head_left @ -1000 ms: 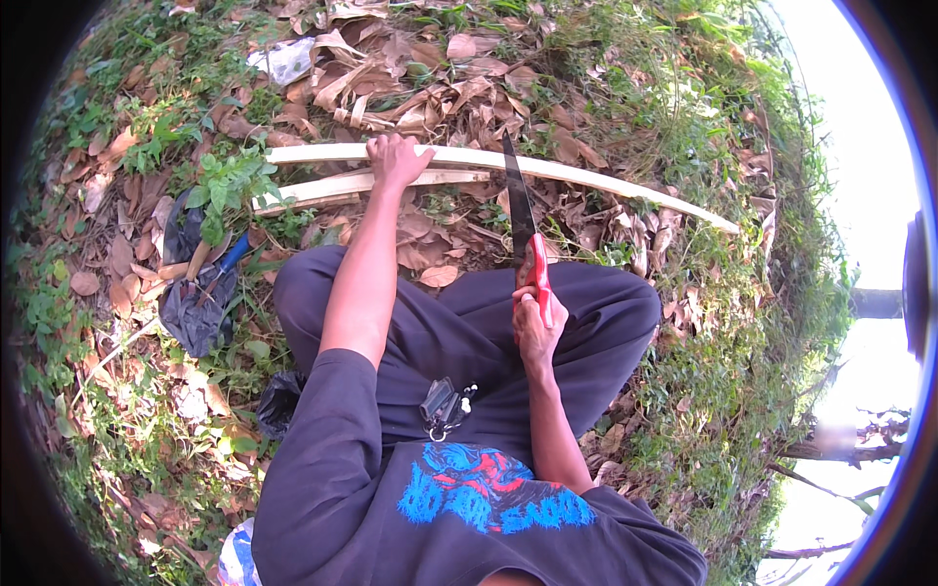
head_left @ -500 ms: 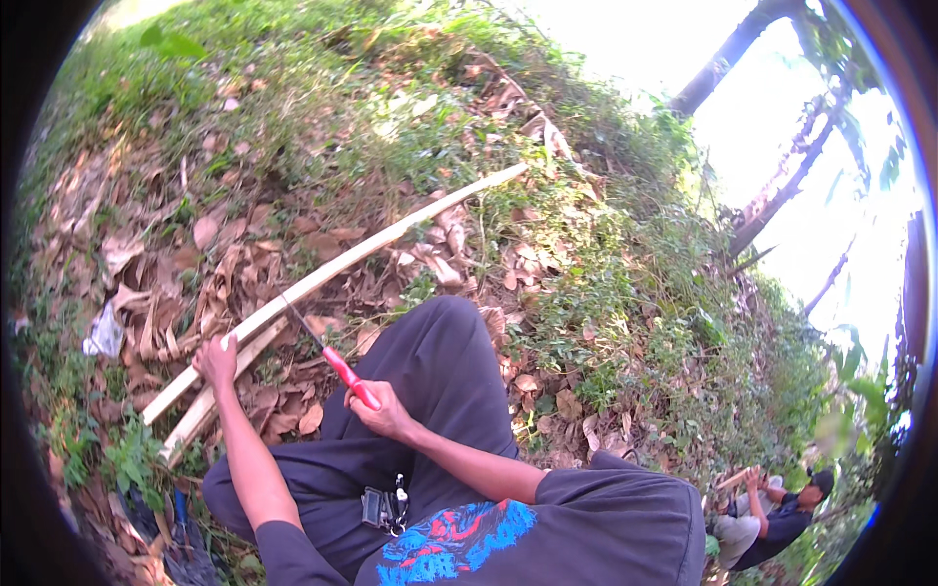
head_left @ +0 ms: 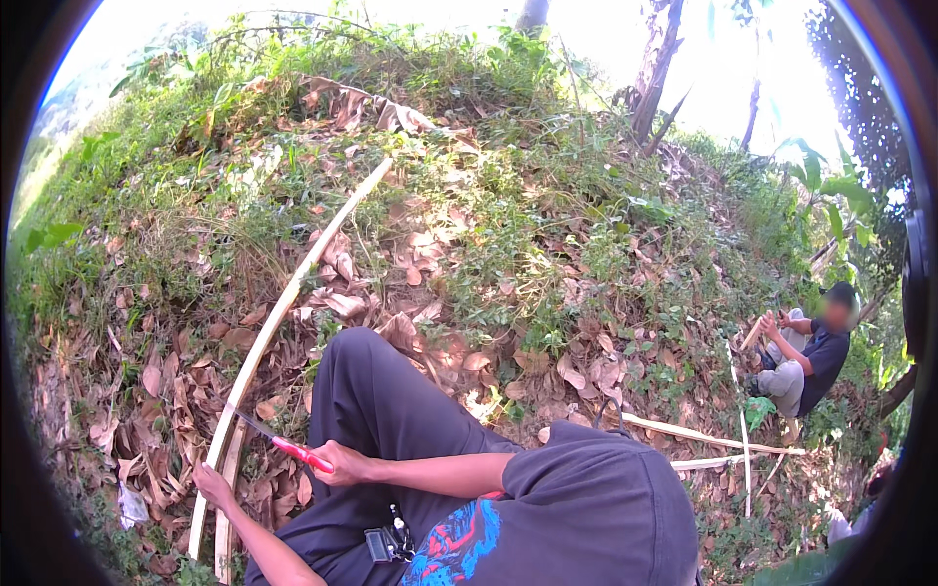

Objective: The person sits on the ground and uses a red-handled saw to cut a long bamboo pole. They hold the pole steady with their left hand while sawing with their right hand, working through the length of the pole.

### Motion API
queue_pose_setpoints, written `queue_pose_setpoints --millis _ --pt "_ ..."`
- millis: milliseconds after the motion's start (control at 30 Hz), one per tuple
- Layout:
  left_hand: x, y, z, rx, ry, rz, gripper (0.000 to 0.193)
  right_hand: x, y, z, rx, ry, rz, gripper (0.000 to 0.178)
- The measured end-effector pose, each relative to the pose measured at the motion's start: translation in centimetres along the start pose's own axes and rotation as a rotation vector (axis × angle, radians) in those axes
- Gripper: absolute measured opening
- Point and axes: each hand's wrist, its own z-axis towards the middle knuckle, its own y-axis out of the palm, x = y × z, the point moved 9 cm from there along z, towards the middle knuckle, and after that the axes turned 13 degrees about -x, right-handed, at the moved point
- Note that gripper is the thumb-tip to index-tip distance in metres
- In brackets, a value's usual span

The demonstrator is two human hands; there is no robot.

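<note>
A long pale strip of split wood or bamboo (head_left: 277, 314) slants across the leaves at my left, bowed by the lens. My left hand (head_left: 213, 485) grips it near its lower end. A shorter pale piece (head_left: 233, 457) lies close beside it, under my wrist. My right hand (head_left: 337, 462) is closed round the red handle of a narrow-bladed hand tool (head_left: 300, 453); whether it is a saw or a knife, I cannot tell. The dark blade reaches left, its far end against the long strip just above my left hand.
Dry leaves (head_left: 420, 327) and green weeds cover the sloping ground. More pale strips (head_left: 699, 432) lie at the right. Beyond them a person (head_left: 811, 342) sits holding a piece of wood. Keys and a small dark device (head_left: 386, 542) rest on my lap. Tree trunks (head_left: 657, 73) stand behind.
The view has turned to the right, bringing more strips and the other person further into sight. Both hands keep their hold, and the blade is still at the long strip.
</note>
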Motion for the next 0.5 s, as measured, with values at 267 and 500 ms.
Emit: queue_pose_setpoints --millis 267,500 --pt "-0.5 -4.1 -0.3 0.248 0.038 -0.329 0.054 -0.1 -0.1 0.1 -0.006 0.017 -0.002 0.014" --pt "1.6 -2.4 -2.2 0.020 -0.146 -0.447 0.073 -0.1 -0.9 -0.5 0.011 0.011 -0.038 0.013"
